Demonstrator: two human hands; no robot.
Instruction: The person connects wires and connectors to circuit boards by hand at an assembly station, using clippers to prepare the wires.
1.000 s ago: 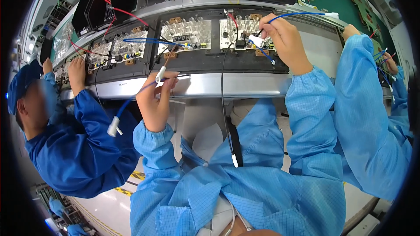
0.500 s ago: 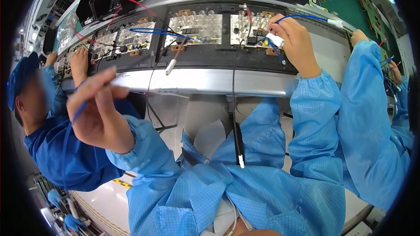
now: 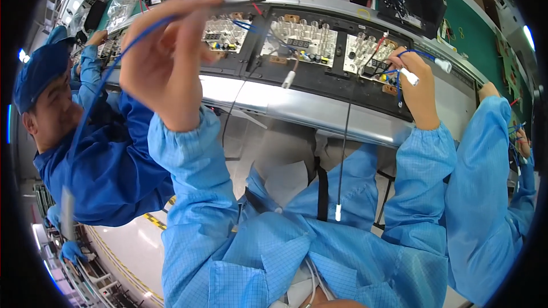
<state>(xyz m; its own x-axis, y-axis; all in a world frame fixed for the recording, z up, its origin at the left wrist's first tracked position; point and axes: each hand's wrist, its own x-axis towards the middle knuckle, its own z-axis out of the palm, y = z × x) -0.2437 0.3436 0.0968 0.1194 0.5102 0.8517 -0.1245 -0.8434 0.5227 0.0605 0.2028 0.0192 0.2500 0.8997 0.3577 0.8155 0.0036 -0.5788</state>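
Note:
My left hand (image 3: 165,68), raised at the left and smeared by motion, has its fingers closed on a blue wire (image 3: 105,80). That wire trails down past the hand to a blurred pale connector (image 3: 67,208). Over the right-hand circuit board (image 3: 357,51), my right hand (image 3: 419,85) pinches blue wires (image 3: 419,52) at its fingertips. White connectors (image 3: 409,76) hang from them beside the knuckles. The middle circuit board (image 3: 302,45) carries a dark digit display and clear posts. Part of another board (image 3: 225,34) shows beyond my left hand.
The boards sit in black fixtures (image 3: 325,82) behind a metal rail (image 3: 308,111). Black bins (image 3: 408,0) of wires stand at the back. A brown lead's white connector (image 3: 289,78) hangs over the fixture. Co-workers sit left (image 3: 103,154) and right (image 3: 485,182).
My left hand has risen and moved right toward the boards, carrying the blue wire. My right hand stays at the right-hand board. The whole view has shifted and tilted.

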